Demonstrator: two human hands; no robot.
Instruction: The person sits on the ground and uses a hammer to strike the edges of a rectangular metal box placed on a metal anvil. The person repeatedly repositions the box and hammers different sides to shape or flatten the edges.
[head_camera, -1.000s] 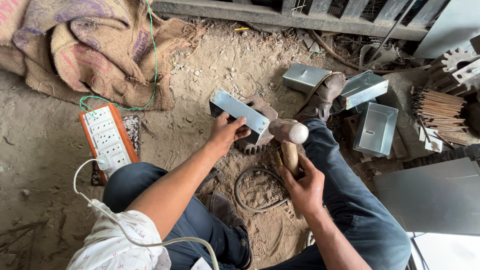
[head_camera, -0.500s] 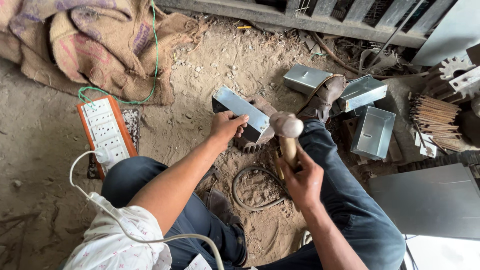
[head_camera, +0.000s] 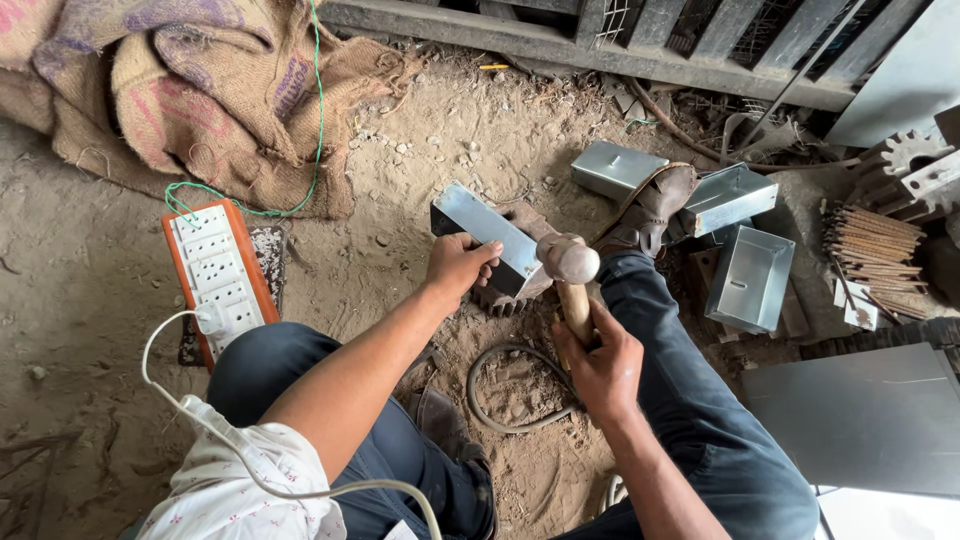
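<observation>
My left hand (head_camera: 458, 264) grips a shiny rectangular sheet-metal box (head_camera: 487, 234), holding it on a dark toothed metal block (head_camera: 505, 297) on the dirt floor. My right hand (head_camera: 598, 362) is closed round the wooden handle of a hammer (head_camera: 570, 268), whose rounded head hovers just beside the box's right end. I sit on the ground with my right leg stretched out; its brown shoe (head_camera: 650, 210) lies beyond the hammer.
Three more metal boxes (head_camera: 750, 275) lie at the right near a bundle of thin rods (head_camera: 868, 245). An orange-and-white power strip (head_camera: 217, 272) with a white cable lies left. Burlap sacks (head_camera: 190, 100) are heaped at the back left. A grey metal sheet (head_camera: 870, 415) sits at the right.
The hammer head has shifted a little over the box's right end while my left hand keeps its hold on the box. The view has drifted slightly.
</observation>
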